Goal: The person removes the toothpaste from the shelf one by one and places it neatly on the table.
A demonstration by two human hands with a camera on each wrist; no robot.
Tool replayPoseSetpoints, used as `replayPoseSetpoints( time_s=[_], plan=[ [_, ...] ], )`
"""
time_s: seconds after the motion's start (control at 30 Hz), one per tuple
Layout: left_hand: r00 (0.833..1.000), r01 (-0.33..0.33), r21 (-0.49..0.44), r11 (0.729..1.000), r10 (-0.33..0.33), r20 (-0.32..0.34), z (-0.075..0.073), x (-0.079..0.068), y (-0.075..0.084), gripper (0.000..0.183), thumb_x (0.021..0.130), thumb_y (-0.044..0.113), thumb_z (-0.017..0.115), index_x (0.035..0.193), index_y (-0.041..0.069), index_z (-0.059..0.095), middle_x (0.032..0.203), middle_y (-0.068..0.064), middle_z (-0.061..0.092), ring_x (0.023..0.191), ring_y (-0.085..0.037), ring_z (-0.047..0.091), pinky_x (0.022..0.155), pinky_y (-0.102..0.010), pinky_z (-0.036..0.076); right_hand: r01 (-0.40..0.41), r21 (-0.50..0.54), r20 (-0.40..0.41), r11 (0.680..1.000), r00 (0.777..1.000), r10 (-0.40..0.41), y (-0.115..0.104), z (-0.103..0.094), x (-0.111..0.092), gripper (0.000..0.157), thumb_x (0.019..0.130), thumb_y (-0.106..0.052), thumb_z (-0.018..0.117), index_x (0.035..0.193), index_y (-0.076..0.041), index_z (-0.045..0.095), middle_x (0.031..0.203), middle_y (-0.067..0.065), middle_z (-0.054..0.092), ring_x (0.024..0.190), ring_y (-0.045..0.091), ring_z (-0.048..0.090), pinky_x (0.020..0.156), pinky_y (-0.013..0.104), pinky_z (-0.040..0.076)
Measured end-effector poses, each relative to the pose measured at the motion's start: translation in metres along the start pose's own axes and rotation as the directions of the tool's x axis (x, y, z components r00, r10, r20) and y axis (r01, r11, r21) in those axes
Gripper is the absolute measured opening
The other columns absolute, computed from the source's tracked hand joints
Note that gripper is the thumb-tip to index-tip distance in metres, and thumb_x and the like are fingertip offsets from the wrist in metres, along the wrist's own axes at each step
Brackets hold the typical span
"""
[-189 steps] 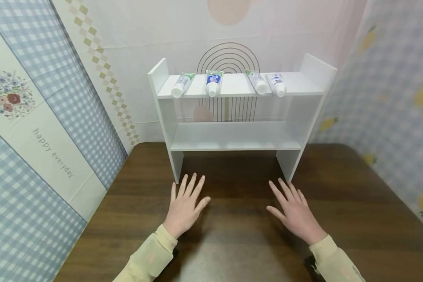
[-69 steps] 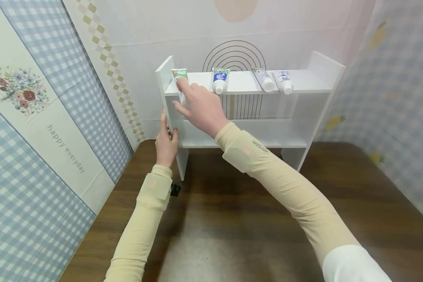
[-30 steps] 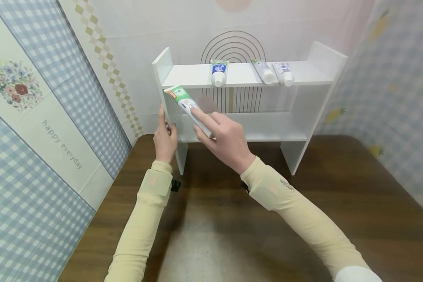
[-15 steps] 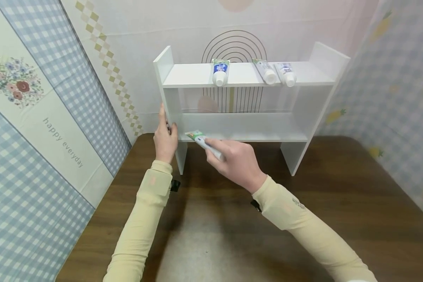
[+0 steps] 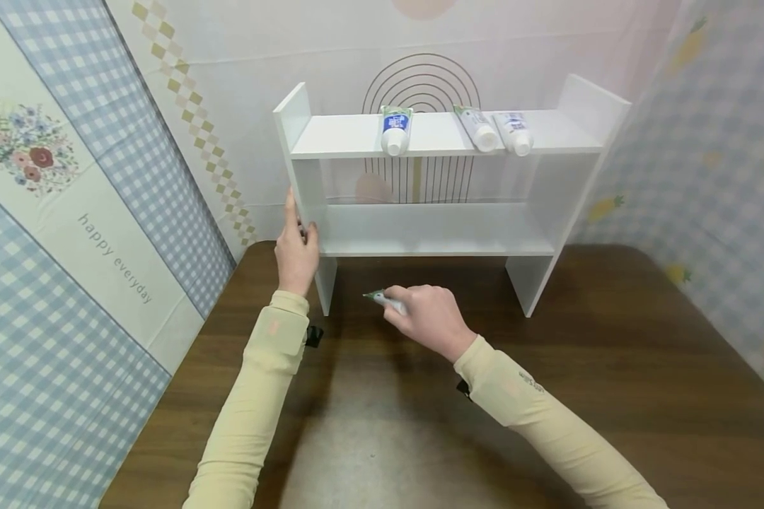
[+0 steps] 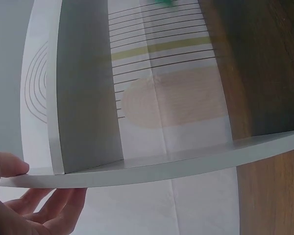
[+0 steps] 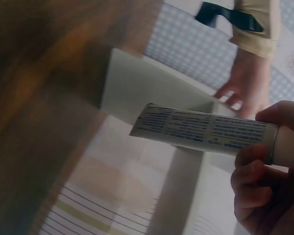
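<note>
we grip shelf side (image 5: 295,120) with left hand (image 5: 296,258), likely steadying it; right hand (image 5: 429,314) pinches tube (image 7: 201,128) near cap (image 7: 286,146).

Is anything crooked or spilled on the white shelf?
Nothing looks spilled or broken. Just a little crooked: on top of the white shelf, the middle tube and the rightmost tube lie slanted, close together, while the blue-labelled tube lies straighter, apart from them. The held tube in the right hand shows no damage I can see.

The checked cloth (image 5: 89,297) reads "happy everyday" — print on the held tube (image 7: 201,129) is illegible.
</note>
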State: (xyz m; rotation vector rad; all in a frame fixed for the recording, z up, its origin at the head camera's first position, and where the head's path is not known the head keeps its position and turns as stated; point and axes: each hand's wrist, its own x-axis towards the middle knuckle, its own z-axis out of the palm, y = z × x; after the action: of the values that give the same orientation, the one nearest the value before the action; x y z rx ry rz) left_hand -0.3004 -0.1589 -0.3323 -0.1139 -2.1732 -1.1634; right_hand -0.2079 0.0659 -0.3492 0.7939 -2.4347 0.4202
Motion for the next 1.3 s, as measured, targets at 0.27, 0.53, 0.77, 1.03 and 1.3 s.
replayPoseSetpoints(
  time_s=[0.27,0.53,0.77,1.03,1.3],
  plan=[
    [1.000,-0.008,0.001,1.000,0.008,0.000,0.000,-0.001,-0.001,0.067,0.099,0.013,0.046,0.155,0.034,0.018,0.090,-0.022,0.061,0.067,-0.030,0.052,0.060,-0.040,0.041,-0.072,-0.035,0.188,0.997,0.979,0.078,0.004,0.013,-0.009,0.014,0.085,-0.023,0.064,0.093,-0.016,0.074,0.064,-0.002,0.068,0.047,0.010,0.048,0.041,0.022,0.032],
    [1.000,-0.023,-0.003,1.000,0.023,0.003,0.002,-0.002,-0.001,0.065,0.099,0.013,0.045,0.156,0.030,0.019,0.093,-0.023,0.061,0.068,-0.031,0.053,0.062,-0.042,0.043,0.017,-0.160,0.205,0.987,0.979,0.016,0.001,0.041,-0.027,0.012,0.082,-0.023,0.068,0.078,-0.012,0.066,0.052,-0.003,0.055,0.040,0.008,0.040,0.038,0.023,0.025],
    [1.000,-0.016,0.009,1.000,0.016,-0.006,0.004,-0.002,-0.002,0.064,0.100,0.014,0.045,0.156,0.031,0.019,0.097,-0.024,0.063,0.070,-0.031,0.055,0.063,-0.043,0.045,0.051,-0.225,0.230,0.973,0.973,0.002,-0.006,0.060,-0.038,0.016,0.077,-0.023,0.071,0.073,-0.012,0.060,0.051,-0.001,0.056,0.039,0.012,0.044,0.038,0.028,0.034],
    [1.000,-0.008,0.012,1.000,0.008,0.007,0.005,-0.003,-0.001,0.064,0.100,0.015,0.045,0.156,0.031,0.017,0.102,-0.025,0.064,0.070,-0.031,0.055,0.063,-0.042,0.045,0.105,-0.218,0.459,0.970,0.888,0.007,-0.015,0.066,-0.046,0.035,0.082,-0.026,0.070,0.101,0.003,0.069,0.073,0.010,0.071,0.050,0.019,0.060,0.044,0.034,0.047],
    [1.000,-0.002,0.019,1.000,0.002,-0.012,0.005,-0.003,-0.002,0.063,0.099,0.015,0.045,0.155,0.030,0.020,0.094,-0.023,0.062,0.069,-0.031,0.051,0.065,-0.043,0.042,0.097,-0.202,0.490,0.975,0.872,0.015,-0.016,0.065,-0.046,0.039,0.084,-0.024,0.068,0.109,0.006,0.067,0.077,0.011,0.071,0.050,0.018,0.060,0.045,0.034,0.047]
  ],
)
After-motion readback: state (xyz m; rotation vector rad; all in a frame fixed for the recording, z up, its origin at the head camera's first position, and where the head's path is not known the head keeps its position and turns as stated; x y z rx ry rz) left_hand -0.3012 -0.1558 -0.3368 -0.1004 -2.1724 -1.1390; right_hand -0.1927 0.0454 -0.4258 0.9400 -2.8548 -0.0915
